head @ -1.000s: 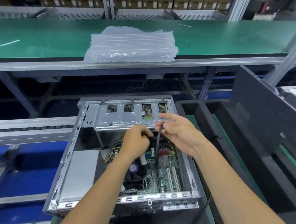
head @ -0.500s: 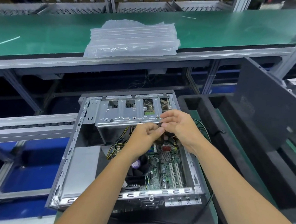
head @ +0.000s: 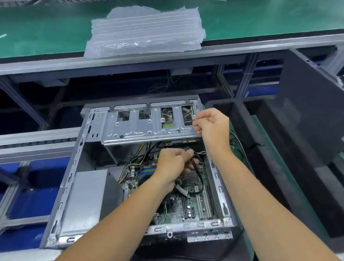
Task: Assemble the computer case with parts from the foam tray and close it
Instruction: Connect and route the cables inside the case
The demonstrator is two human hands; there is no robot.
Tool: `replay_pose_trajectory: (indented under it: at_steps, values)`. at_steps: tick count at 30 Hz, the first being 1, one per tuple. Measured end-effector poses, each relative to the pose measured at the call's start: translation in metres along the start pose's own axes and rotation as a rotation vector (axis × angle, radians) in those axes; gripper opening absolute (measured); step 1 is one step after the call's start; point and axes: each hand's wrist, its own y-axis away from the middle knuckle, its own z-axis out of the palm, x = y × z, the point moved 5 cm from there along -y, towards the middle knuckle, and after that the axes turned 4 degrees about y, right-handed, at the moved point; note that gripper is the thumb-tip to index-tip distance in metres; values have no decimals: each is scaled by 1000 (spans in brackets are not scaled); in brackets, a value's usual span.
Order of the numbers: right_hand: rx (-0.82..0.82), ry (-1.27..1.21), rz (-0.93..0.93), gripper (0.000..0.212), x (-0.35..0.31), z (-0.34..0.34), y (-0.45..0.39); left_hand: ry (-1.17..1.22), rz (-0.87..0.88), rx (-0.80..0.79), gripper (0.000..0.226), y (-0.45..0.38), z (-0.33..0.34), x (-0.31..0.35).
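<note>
Directly below the person, the open grey steel computer case (head: 72,183) lay on its side with the side panel off, exposing the green motherboard (head: 188,208) inside. A silver perforated drive cage (head: 146,127) spanned the far end of the case. The left hand (head: 171,166) sat just under the near edge of the cage, its grip curled tight around a thin black cable (head: 196,171) that looped down over the motherboard. The right hand (head: 212,126) was raised at the right end of the cage, fingers curled in; its fingertips (head: 196,125) met the cage's right edge, though whether they pinched anything small there could not be told. A grey metal power supply box (head: 85,197) filled the left part of the case. To the right, touching the case, stood the black foam tray (head: 299,207), with a dark grey flat side panel (head: 313,107) propped at a tilt over its far part. Beyond the case, on the green-topped bench (head: 39,29), lay a stack of clear plastic air-cushion bags (head: 145,29).
</note>
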Motion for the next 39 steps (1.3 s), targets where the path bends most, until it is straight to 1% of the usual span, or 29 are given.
replay_pose_trajectory:
  at_steps: [5, 8, 12, 18, 24, 30, 37, 39]
  values:
    - [-10, 121, -47, 24, 0, 2, 0, -34, 54, 107, 27, -4, 0, 3]
    - [-8, 187, -82, 23, -1, 4, 1, -4, 74, 129, 26, -3, -1, 4]
    - [-13, 238, -101, 23, 0, 8, 2, -8, 48, 146, 22, -5, -2, 2]
    - [-3, 233, -115, 18, -1, 7, 1, 11, 60, 158, 25, -8, -3, 2]
    - [-5, 233, -121, 23, -2, 7, 1, 1, 58, 151, 26, -9, -1, 1]
    - [5, 244, -122, 25, -2, 7, 1, -89, 145, 215, 31, -10, -3, 8]
    - [-6, 250, -121, 20, -1, 7, 0, -51, 103, 165, 27, -7, 2, 5]
    - [-4, 250, -118, 20, -1, 7, 0, -55, 108, 174, 26, -7, 3, 5]
